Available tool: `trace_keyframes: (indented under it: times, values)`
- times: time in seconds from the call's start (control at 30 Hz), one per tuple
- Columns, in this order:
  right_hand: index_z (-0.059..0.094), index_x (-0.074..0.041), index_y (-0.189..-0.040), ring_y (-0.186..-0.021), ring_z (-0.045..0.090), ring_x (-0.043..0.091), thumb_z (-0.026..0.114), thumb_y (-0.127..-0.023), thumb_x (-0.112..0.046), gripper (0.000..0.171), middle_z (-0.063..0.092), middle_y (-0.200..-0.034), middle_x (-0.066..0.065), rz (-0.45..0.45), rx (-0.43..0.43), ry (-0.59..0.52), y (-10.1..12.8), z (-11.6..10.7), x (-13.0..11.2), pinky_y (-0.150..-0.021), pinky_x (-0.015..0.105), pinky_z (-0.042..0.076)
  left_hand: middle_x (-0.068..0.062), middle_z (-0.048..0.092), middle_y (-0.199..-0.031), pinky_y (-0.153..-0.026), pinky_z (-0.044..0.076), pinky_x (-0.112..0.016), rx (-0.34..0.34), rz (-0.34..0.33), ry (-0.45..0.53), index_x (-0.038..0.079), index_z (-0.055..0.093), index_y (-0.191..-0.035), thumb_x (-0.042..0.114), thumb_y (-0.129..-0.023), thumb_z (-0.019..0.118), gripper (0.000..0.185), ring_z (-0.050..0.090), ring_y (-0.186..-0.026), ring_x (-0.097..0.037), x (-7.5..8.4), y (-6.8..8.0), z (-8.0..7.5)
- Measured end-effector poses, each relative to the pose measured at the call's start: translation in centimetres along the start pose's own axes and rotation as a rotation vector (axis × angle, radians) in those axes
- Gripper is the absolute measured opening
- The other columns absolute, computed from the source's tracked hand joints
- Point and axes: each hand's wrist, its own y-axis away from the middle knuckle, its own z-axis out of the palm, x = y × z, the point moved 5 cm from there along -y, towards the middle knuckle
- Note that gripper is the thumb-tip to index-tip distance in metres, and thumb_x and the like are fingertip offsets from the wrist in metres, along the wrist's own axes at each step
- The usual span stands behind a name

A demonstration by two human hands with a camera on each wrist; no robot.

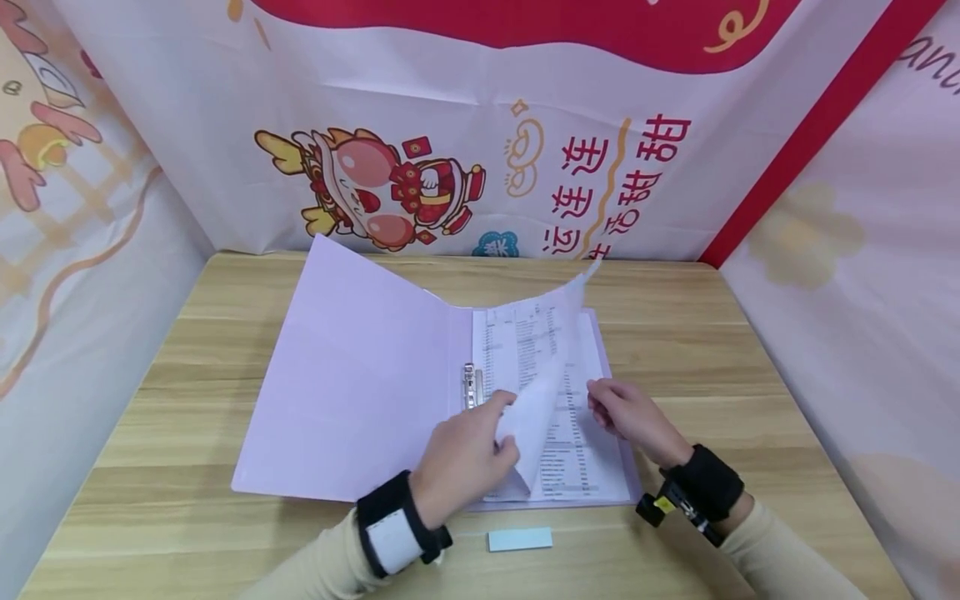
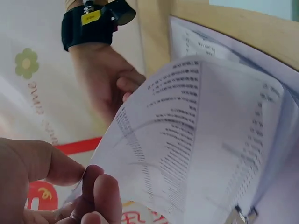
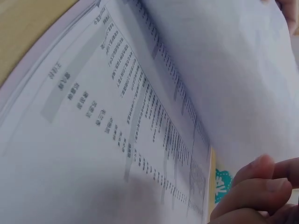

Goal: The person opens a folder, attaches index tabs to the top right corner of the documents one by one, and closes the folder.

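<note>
Printed banners (image 1: 480, 125) wall in a wooden table (image 1: 750, 350). On it lies an open lilac folder (image 1: 352, 375), its right half covered by printed sheets (image 1: 585, 467); the print is too small to read. The top sheet (image 1: 543, 392) curls upward, hiding part of the page beneath. The left hand (image 1: 461, 458) pinches this sheet's lower edge between thumb and curled fingers. The right hand (image 1: 630, 417) rests on the pages, fingers loosely bent; whether they hold paper cannot be told. A small pale blue slip (image 1: 520, 539) lies near the table's front edge.

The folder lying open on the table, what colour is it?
Pale lilac; the folder shows best in the head view.
</note>
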Motion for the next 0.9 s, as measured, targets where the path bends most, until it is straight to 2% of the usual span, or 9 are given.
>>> trace_keyframes:
  times: [0.07, 0.17, 0.3, 0.4, 0.53, 0.67, 0.77, 0.9]
  values:
    - [0.059, 0.006, -0.098, -0.071, 0.049, 0.02, 0.044, -0.11, -0.037, 0.046, 0.051, -0.077, 0.006, -0.019, 0.0, 0.017, -0.4, 0.3, -0.3, -0.058, 0.025, 0.035, -0.005, 0.069, -0.085, -0.045, 0.044, -0.024, 0.007, -0.026, 0.011, 0.007, 0.052, -0.142, 0.014, -0.09, 0.067, 0.055, 0.053, -0.056, -0.006, -0.6, 0.8, -1.0]
    - [0.06, 0.004, -0.098, -0.07, 0.05, 0.02, 0.046, -0.109, -0.035, 0.044, 0.051, -0.076, 0.005, -0.048, -0.006, 0.043, -1.1, 0.9, -0.9, -0.059, 0.026, 0.035, -0.004, 0.066, -0.079, -0.045, 0.043, -0.026, 0.04, -0.061, -0.006, 0.007, 0.044, -0.149, 0.012, -0.089, 0.069, 0.065, 0.054, -0.058, -0.009, -1.5, 2.2, -2.4]
    - [0.061, 0.002, -0.094, -0.068, 0.05, 0.021, 0.047, -0.109, -0.033, 0.041, 0.051, -0.072, 0.004, -0.102, -0.019, 0.102, -2.1, 2.0, -2.1, -0.061, 0.028, 0.035, -0.012, 0.072, -0.091, -0.054, 0.049, -0.031, 0.091, -0.112, -0.047, 0.007, 0.039, -0.153, 0.014, -0.089, 0.07, 0.072, 0.061, -0.069, -0.013, -2.4, 4.0, -4.1]
    - [0.06, 0.0, -0.086, -0.066, 0.05, 0.021, 0.048, -0.109, -0.028, 0.038, 0.05, -0.067, 0.002, -0.181, -0.025, 0.174, -2.9, 3.3, -3.3, -0.062, 0.029, 0.036, -0.017, 0.074, -0.104, -0.061, 0.051, -0.033, 0.121, -0.142, -0.086, 0.007, 0.038, -0.154, 0.015, -0.089, 0.07, 0.073, 0.064, -0.077, -0.016, -3.1, 5.2, -5.0]
    - [0.059, -0.005, -0.08, -0.063, 0.05, 0.018, 0.051, -0.107, -0.026, 0.035, 0.051, -0.067, 0.0, -0.289, -0.023, 0.284, -3.7, 5.5, -5.2, -0.06, 0.029, 0.037, -0.019, 0.074, -0.107, -0.055, 0.047, -0.029, 0.164, -0.142, -0.13, 0.005, 0.037, -0.155, 0.014, -0.087, 0.072, 0.077, 0.063, -0.073, -0.015, -4.0, 6.5, -5.7]
    - [0.063, -0.008, -0.085, -0.064, 0.051, 0.017, 0.056, -0.106, -0.028, 0.03, 0.053, -0.071, 0.0, -0.356, -0.04, 0.352, -4.4, 7.8, -7.0, -0.058, 0.029, 0.039, -0.015, 0.073, -0.089, -0.046, 0.04, -0.028, 0.207, -0.141, -0.168, 0.005, 0.035, -0.156, 0.013, -0.085, 0.073, 0.081, 0.056, -0.062, -0.012, -4.7, 7.6, -6.3]
    - [0.064, -0.012, -0.086, -0.065, 0.053, 0.016, 0.058, -0.105, -0.03, 0.026, 0.055, -0.072, -0.001, -0.384, -0.05, 0.392, -5.0, 9.6, -8.3, -0.059, 0.029, 0.041, -0.013, 0.072, -0.084, -0.047, 0.04, -0.03, 0.226, -0.155, -0.186, 0.005, 0.034, -0.157, 0.013, -0.084, 0.072, 0.083, 0.055, -0.061, -0.012, -5.0, 8.2, -6.6]
    - [0.061, -0.016, -0.085, -0.063, 0.054, 0.015, 0.058, -0.104, -0.033, 0.026, 0.053, -0.069, -0.002, -0.416, -0.052, 0.458, -5.7, 11.8, -9.7, -0.057, 0.027, 0.041, -0.015, 0.073, -0.089, -0.049, 0.043, -0.033, 0.236, -0.164, -0.223, 0.001, 0.034, -0.156, 0.012, -0.083, 0.073, 0.083, 0.061, -0.065, -0.016, -5.4, 8.8, -6.9]
